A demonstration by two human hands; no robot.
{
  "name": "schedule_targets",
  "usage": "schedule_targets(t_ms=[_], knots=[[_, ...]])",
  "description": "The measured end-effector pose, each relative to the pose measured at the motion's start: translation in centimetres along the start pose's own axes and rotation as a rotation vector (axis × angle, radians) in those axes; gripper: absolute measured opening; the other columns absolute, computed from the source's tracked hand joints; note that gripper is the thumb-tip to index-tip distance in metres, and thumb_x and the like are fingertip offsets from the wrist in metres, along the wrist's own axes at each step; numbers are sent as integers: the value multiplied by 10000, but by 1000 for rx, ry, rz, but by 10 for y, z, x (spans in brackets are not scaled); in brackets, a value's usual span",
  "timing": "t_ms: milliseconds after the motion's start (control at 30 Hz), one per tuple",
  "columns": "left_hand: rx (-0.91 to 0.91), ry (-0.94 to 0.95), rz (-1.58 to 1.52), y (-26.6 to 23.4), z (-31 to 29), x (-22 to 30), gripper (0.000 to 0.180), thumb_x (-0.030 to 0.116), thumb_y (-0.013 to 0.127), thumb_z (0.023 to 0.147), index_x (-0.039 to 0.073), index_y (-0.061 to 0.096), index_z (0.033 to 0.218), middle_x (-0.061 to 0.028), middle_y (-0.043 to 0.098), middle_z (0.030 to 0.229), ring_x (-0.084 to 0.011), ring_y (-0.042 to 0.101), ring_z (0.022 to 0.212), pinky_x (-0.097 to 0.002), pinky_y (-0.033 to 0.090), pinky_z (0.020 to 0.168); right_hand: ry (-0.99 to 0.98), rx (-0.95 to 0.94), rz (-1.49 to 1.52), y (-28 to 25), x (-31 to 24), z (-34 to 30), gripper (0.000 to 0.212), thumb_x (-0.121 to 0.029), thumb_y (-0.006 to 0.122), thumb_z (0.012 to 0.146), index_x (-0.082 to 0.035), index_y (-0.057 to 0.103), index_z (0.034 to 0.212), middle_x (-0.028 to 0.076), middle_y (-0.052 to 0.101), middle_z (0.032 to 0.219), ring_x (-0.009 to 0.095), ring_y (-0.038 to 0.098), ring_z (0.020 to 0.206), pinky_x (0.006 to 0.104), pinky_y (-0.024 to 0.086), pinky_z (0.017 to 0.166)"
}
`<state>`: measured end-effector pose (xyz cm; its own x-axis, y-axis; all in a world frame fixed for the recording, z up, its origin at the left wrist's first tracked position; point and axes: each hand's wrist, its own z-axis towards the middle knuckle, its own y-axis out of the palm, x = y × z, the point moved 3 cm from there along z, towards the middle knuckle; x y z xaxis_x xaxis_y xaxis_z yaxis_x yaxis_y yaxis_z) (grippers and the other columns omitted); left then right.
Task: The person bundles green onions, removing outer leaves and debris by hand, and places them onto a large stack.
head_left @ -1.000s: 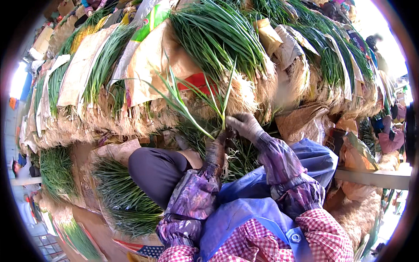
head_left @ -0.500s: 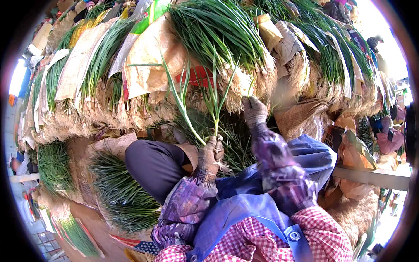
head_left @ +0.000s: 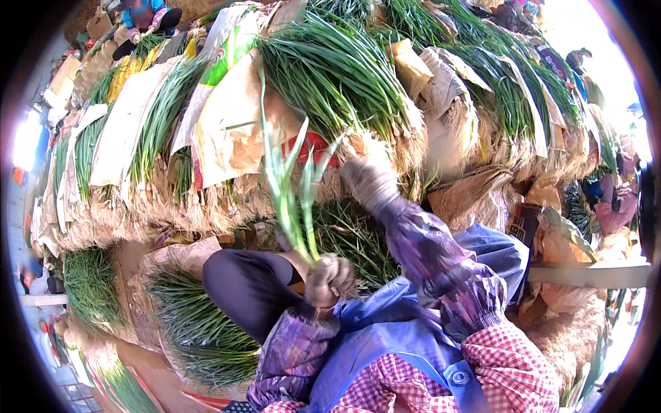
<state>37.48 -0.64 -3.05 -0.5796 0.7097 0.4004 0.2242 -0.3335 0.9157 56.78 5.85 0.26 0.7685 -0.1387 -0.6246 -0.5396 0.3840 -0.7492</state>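
- Head view: the left hand (head_left: 329,279), gloved, is clenched around the base of a small bunch of scallions (head_left: 289,199), low and near the centre.
- Those scallions stand nearly upright from the fist, thin green leaves fanning toward the top, one long leaf rising above the rest.
- Right hand (head_left: 370,184), also gloved, is raised higher and to the right of the bunch, blurred; whether it grips anything I cannot tell.
- It sits close to the leaf tips, but contact is not clear.
- Both forearms wear purple patterned sleeves (head_left: 430,255) over red checked cuffs (head_left: 502,365).
- Blue apron (head_left: 385,344) covers the lap below the hands.
- Dark-trousered knee (head_left: 241,286) lies left of the fist, just beside it.
- Behind the hands rises a stacked wall of scallion bundles (head_left: 337,69), green tops upward, pale roots hanging toward the person.
- Many bundles are wrapped in brown paper (head_left: 227,131); one has a green and white sack (head_left: 231,48).
- Loose scallions (head_left: 186,323) lie on paper at lower left, beside the knee.
- Another heap of greens (head_left: 86,286) lies at the far left.
- A person in blue (head_left: 141,17) sits at the top left, well apart.
- Another person (head_left: 616,203) shows at the right edge.
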Motion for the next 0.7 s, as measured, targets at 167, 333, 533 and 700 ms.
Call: schedule_targets(t_ms=[167,333,533,700], knots=[[82,142,-55,22,32,24,506,446,465,932,123,353,560,-12,379,524,-146,383,445,-248,318,375,219,-108,-361,-35,64,75,237,-337,666,784,-104,643,816,109,645,764,289,628,721,376,492,635],[378,47,687,-7,74,22,450,355,453,954,0,499,1227,-8,539,751,-117,522,698,-250,451,622,6,-56,-375,-34,-6,11,215,-326,624,811,-127,620,733,87,607,675,256,627,654,366,502,584],[525,-2,84,-54,75,-11,258,284,490,947,59,562,842,-13,537,692,-121,471,571,-240,392,532,-196,-420,132,-15,-22,-52,259,-310,629,845,-60,674,897,74,643,700,157,619,627,338,498,577],[-115,-270,-463,-14,54,-15,337,349,409,963,49,558,932,-14,439,596,-112,349,456,-252,291,389,716,-506,1432,16,-16,-39,387,-376,585,886,-20,610,1036,-23,545,675,54,473,553,187,382,491]])
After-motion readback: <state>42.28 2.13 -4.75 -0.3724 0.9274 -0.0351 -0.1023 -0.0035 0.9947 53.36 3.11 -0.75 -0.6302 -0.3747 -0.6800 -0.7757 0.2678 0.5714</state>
